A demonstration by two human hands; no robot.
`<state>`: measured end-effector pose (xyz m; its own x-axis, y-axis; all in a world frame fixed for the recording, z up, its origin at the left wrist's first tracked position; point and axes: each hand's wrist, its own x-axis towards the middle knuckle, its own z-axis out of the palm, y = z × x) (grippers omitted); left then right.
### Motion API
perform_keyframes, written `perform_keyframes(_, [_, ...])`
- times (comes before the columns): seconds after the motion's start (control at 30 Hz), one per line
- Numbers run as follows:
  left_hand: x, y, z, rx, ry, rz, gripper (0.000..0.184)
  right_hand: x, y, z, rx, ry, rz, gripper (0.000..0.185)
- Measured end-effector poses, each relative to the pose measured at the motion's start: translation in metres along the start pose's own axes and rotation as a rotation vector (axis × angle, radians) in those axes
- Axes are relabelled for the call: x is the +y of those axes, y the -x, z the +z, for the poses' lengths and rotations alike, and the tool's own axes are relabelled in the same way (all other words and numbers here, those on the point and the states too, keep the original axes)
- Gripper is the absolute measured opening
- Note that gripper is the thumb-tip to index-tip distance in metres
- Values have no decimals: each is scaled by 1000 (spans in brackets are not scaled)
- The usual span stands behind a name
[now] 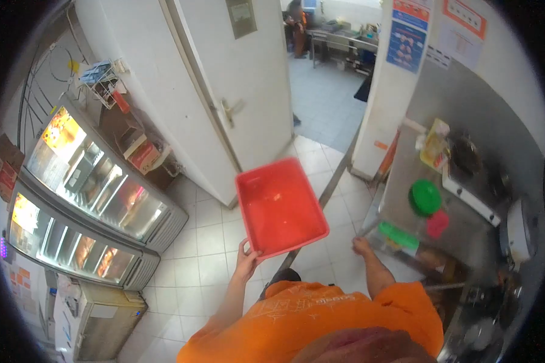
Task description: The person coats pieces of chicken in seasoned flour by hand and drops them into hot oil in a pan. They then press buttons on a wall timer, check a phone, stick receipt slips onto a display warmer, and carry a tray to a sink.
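A shallow red plastic tub is held out in front of my body, tilted so its inside faces up. A few small light specks lie on its bottom. My left hand grips the tub's near left corner, thumb over the rim and the other fingers partly hidden below. My right hand hangs apart from the tub, fingers curled in, with nothing visible in it. Closest to that hand is the steel work table, where a green strip-shaped item lies near the edge.
An open white door stands ahead, leading to a tiled room with a person at the back. Lit display fridges line the left. The steel table carries a green round container, a pink item and a stove.
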<state>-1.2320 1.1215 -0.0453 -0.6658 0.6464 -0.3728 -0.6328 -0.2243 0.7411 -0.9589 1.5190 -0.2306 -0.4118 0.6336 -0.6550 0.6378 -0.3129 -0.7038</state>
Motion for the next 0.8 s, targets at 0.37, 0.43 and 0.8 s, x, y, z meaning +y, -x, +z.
perform_keyframes(0.37, [63, -292, 92, 47, -8, 32, 79, -285, -248, 9, -146, 252, -510, 33])
perform_keyframes(0.43, [76, -365, 122, 10, -11, 26, 77, -257, -274, -41, -92, 271, -302, 32])
perform_keyframes(0.8, [82, -807, 393, -203, 175, -156, 59, -343, -378, -200, 241, -351, -130, 35])
